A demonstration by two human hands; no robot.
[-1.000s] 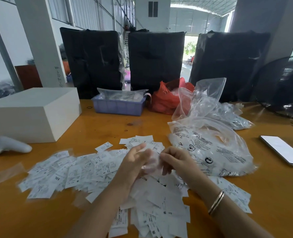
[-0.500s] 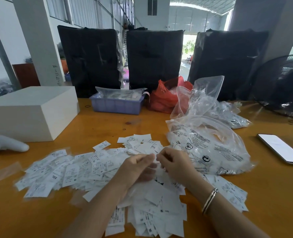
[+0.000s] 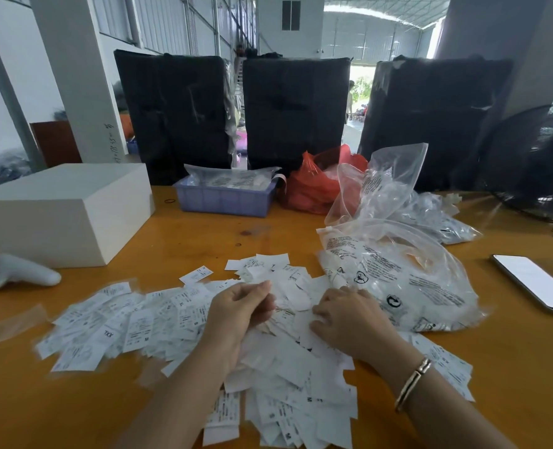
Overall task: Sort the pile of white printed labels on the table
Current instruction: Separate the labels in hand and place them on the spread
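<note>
A wide pile of white printed labels (image 3: 158, 319) covers the near middle of the wooden table (image 3: 511, 367), some face up with size letters, others blank side up. My left hand (image 3: 239, 314) is curled at the pile's centre, fingers closed on the edges of a few labels. My right hand (image 3: 349, 317) lies palm down on the pile a short way to the right, fingertips bent onto the labels, with a bracelet on its wrist.
A clear printed plastic bag (image 3: 408, 283) lies just right of my right hand, with more bags behind it. A phone (image 3: 534, 281) lies far right. A white box (image 3: 58, 212) and white controller (image 3: 15, 275) sit left. A blue tray (image 3: 224, 199) and red bag (image 3: 314, 186) stand at the back.
My hands were touching over one label at the pile's centre. They have separated: the right hand has dropped flat onto the pile and the left stays curled.
</note>
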